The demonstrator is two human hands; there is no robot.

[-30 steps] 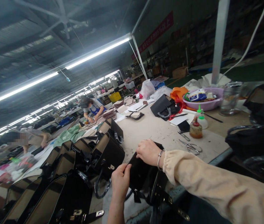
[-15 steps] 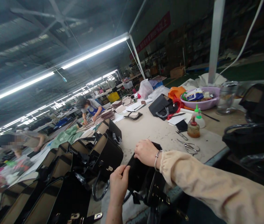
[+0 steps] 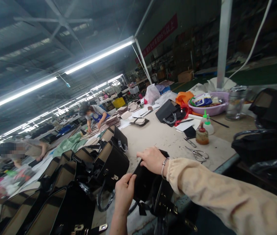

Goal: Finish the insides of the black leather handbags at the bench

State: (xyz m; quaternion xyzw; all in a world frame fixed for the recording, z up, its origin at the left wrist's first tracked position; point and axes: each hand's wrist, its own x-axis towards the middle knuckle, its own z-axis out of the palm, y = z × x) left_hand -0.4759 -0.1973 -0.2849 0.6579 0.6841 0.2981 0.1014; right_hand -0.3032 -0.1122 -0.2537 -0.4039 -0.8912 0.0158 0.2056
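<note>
A black handbag (image 3: 146,185) with metal fittings is held upright at the near table edge. My left hand (image 3: 125,193) pinches its left edge between thumb and fingers. Over the bag's top lies my right hand (image 3: 152,160), index finger stretched out to the left and the other fingers curled down on the bag; their tips are partly hidden. Just left of my hands stands another black handbag (image 3: 114,164) with a metal clasp and a plastic-wrapped handle.
Several black bags with tan insides, including one bag (image 3: 55,209), crowd the left. To the right lie scissors (image 3: 197,154), a glue bottle (image 3: 202,135) and a purple basin (image 3: 218,109). A glass jar (image 3: 236,103) stands beside a metal post (image 3: 223,45). Across the table a co-worker (image 3: 96,114) bends over stacked pieces.
My right index finger has lifted and stretched out leftward from the bag's top edge. My left hand and the bag stay almost in place.
</note>
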